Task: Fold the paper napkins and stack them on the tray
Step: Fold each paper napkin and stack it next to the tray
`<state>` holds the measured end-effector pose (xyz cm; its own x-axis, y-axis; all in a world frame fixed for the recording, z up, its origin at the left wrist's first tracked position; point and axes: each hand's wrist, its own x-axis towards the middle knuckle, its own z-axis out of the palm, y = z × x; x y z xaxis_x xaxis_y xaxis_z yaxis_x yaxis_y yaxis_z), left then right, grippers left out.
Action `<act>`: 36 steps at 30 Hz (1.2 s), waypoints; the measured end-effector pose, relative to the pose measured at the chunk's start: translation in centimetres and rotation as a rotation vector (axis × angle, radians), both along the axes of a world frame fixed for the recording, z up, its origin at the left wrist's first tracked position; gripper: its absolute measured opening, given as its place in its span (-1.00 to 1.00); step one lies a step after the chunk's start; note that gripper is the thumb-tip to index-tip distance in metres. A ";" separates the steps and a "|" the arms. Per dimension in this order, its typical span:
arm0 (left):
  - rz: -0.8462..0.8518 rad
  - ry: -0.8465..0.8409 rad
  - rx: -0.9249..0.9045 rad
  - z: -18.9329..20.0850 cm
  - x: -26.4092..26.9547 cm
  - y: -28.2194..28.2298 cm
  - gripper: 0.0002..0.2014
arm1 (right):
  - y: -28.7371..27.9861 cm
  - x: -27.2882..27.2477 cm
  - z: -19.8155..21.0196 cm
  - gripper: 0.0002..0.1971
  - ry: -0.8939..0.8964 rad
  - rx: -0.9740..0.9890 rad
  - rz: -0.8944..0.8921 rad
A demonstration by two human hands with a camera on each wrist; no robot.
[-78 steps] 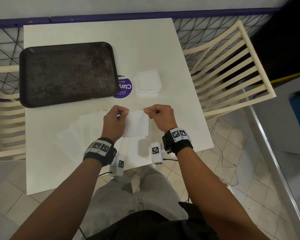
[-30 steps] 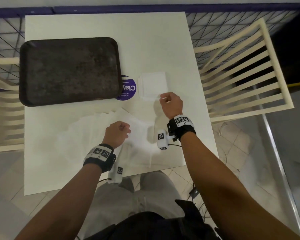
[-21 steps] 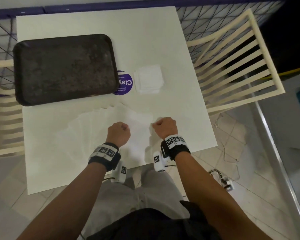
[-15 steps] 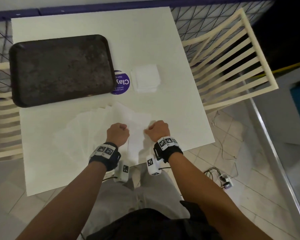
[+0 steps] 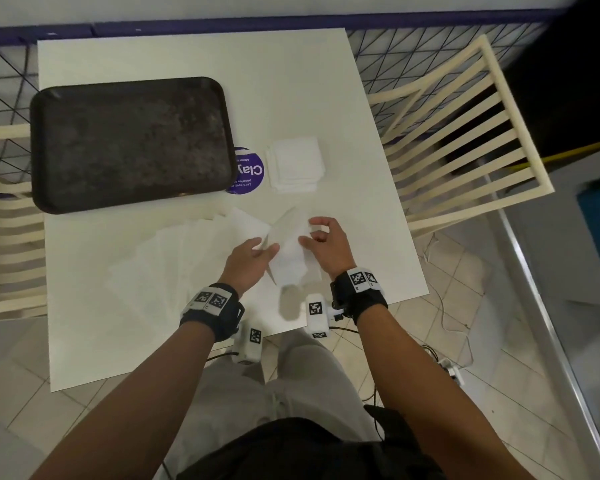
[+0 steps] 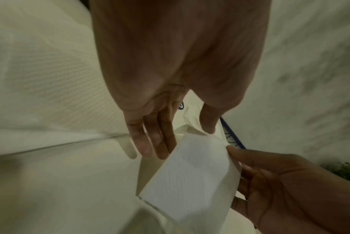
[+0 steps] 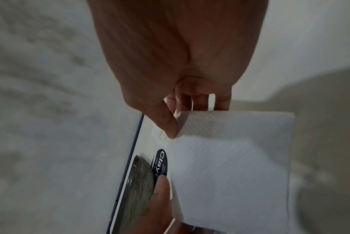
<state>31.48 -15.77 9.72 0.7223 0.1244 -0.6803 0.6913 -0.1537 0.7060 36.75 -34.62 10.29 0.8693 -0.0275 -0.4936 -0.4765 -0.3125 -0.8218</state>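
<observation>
White and square, the table (image 5: 194, 60) is seen from above, with pale slatted chairs (image 5: 465, 140) at its left and right sides and a dark wire fence (image 5: 0, 64) behind it. On the far left part of the table a dark tray (image 5: 129, 143) is placed, and no napkin is lying on it. Just beside its right edge a round purple sticker (image 5: 252, 173) is partly covered by the tray, and right of the sticker a small pile of folded napkins (image 5: 295, 164) is resting on the table. Nearer to the person, unfolded napkins (image 5: 174, 261) are spread like a fan on the table.

One napkin (image 5: 288, 244) is lifted above the table between the two hands, and it is bent along a fold. Its left edge is held by the left hand (image 5: 252, 259), between the thumb and nearly straight fingers (image 6: 150, 142), as is shown by the left wrist view. Its right edge is held by the right hand (image 5: 326, 247), with the thumb on one face and the curled fingers (image 7: 182, 101) behind the paper. Both wrists are covered by black bands with printed markers (image 5: 212, 299).
</observation>
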 end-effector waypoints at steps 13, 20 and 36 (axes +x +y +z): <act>0.093 -0.444 0.134 1.5 1.9 0.7 -0.86 | 0.1 1.8 1.6 -0.70 -0.160 0.120 0.175; 0.229 -0.346 0.077 1.8 2.5 1.5 -0.59 | 0.8 2.2 1.7 -0.50 -0.070 0.173 0.054; 0.359 -0.120 -0.231 1.6 1.6 2.6 -0.69 | 2.0 2.3 2.0 -0.78 0.103 0.152 0.011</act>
